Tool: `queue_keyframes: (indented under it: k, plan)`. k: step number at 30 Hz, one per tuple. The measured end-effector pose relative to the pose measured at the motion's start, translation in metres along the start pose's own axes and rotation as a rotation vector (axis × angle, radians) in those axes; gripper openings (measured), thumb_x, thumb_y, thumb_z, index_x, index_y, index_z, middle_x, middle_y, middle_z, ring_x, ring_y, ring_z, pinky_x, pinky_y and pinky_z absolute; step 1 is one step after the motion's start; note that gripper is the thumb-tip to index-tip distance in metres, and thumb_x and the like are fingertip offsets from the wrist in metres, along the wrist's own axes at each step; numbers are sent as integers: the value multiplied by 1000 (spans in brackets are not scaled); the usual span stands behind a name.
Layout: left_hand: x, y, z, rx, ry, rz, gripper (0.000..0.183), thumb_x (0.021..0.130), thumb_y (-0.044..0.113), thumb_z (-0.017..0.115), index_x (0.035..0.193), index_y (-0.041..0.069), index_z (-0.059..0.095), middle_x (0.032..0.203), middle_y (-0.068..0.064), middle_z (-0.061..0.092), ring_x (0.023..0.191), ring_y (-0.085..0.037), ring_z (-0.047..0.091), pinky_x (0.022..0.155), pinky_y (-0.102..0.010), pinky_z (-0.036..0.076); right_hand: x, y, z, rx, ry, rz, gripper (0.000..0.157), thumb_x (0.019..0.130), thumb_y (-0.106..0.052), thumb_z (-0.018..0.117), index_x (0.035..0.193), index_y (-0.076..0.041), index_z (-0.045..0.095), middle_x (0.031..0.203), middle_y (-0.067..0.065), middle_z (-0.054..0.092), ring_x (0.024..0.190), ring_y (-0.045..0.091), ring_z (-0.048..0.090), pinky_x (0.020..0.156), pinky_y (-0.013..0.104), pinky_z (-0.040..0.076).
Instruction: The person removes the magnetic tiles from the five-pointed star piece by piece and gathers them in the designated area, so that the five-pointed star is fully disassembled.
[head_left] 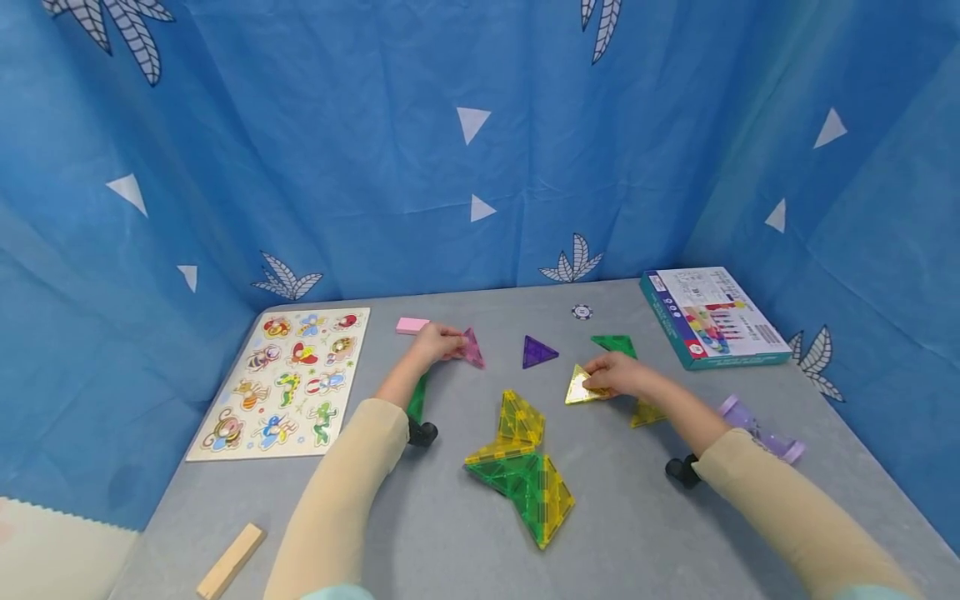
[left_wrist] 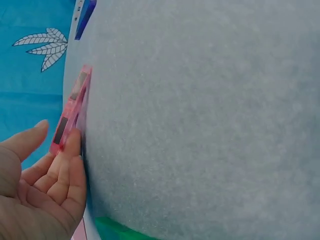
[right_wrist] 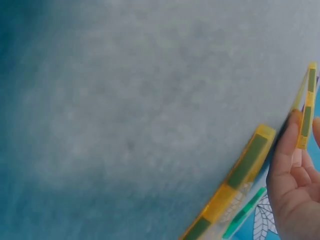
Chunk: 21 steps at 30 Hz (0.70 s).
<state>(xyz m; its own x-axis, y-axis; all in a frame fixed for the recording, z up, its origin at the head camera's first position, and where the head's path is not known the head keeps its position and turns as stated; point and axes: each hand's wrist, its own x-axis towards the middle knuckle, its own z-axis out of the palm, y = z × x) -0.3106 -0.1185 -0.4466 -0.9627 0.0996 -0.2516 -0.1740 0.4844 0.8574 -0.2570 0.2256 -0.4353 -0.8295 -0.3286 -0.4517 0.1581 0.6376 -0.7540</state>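
Near the back of the table my left hand (head_left: 437,340) is at a pink triangular magnetic tile (head_left: 472,350). In the left wrist view its fingertips touch the tilted tile from the table side, and the thumb stands apart. My right hand (head_left: 615,372) pinches a clear yellow triangular tile (head_left: 577,390) by one end, tilted, between thumb and fingers. A purple triangular tile (head_left: 537,352) lies between the hands. Behind the right hand lies a green tile (head_left: 617,343), and another yellow tile (head_left: 645,414) is partly hidden by the right forearm. Joined yellow and green tiles (head_left: 525,475) lie nearer me.
An insect puzzle board (head_left: 285,375) lies left, with a wooden block (head_left: 231,560) nearer me. A pink block (head_left: 412,325) and green tile (head_left: 417,400) are by the left arm. A toy box (head_left: 712,317), purple piece (head_left: 761,429) and round chip (head_left: 582,312) lie right.
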Motion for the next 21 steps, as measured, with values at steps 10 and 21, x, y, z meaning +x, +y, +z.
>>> queue_keyframes:
  k: [10,21]
  plan:
    - [-8,-7,-10,-52,-38,-16,39,93,23,57,122,-3,58,108,-18,64,94,-23,65,86,-35,49,-15,-4,-6,-47,-11,-34,46,93,-19,57,130,6,48,122,21,55,99,25,56,84,37,50]
    - [-34,5,-16,-32,-140,119,66,94,25,56,148,7,23,129,-23,52,111,-33,57,97,-46,40,-45,-15,-10,-171,63,-170,68,92,-30,58,144,2,27,139,31,35,123,46,38,94,54,40]
